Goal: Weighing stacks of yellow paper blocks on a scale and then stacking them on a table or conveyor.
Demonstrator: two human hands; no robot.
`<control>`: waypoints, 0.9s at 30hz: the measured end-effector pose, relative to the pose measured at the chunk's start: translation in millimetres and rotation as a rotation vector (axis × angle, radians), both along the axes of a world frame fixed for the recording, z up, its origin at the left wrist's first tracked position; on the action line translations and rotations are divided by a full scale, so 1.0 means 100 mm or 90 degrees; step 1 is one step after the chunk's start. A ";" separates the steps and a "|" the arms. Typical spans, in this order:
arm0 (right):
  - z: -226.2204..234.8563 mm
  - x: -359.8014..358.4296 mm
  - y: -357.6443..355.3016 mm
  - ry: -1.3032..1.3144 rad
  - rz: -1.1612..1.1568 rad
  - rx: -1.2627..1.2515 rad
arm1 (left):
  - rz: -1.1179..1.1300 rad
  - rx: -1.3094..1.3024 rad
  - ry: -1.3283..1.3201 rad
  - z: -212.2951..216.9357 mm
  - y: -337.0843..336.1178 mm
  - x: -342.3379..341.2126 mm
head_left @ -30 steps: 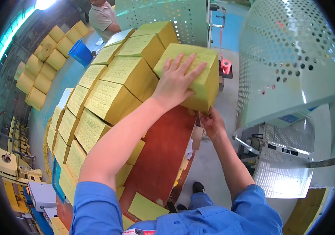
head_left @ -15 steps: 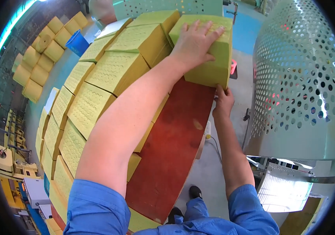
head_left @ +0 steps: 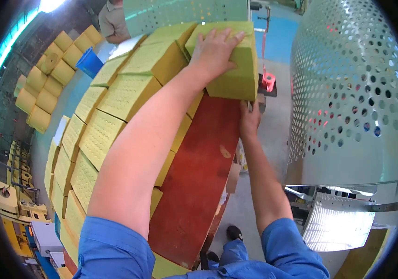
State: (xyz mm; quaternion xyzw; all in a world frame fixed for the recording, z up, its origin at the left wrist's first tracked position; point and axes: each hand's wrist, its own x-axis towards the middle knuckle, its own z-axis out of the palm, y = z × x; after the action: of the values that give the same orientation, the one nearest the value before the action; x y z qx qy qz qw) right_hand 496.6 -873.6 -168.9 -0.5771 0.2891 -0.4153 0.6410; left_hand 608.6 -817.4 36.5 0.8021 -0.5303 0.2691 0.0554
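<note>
Yellow blocks (head_left: pixel 130 93) (dimpled in rows), red tabletop (head_left: pixel 194 181).

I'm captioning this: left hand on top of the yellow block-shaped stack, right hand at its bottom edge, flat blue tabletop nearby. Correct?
No: the flat tabletop is red, not blue, as the head view shows. The left hand is on top of the yellow block-shaped stack and the right hand at its bottom edge, as stated.

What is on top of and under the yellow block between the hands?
The left hand lies on top of the yellow block, hiding part of it. Red tabletop shows by its lower near edge; what is directly beneath the block is covered.
</note>
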 end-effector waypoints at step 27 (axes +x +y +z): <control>1.73 -3.75 3.17 -0.146 0.647 -0.205 | 0.174 -0.503 0.213 0.04 4.38 -4.97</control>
State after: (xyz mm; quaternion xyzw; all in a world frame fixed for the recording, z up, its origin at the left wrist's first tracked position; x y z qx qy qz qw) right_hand 122.0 -556.2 4.3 -0.6860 -0.1657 -0.1523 0.6920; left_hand 111.3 -379.5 40.3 0.8144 -0.2599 0.3225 0.4065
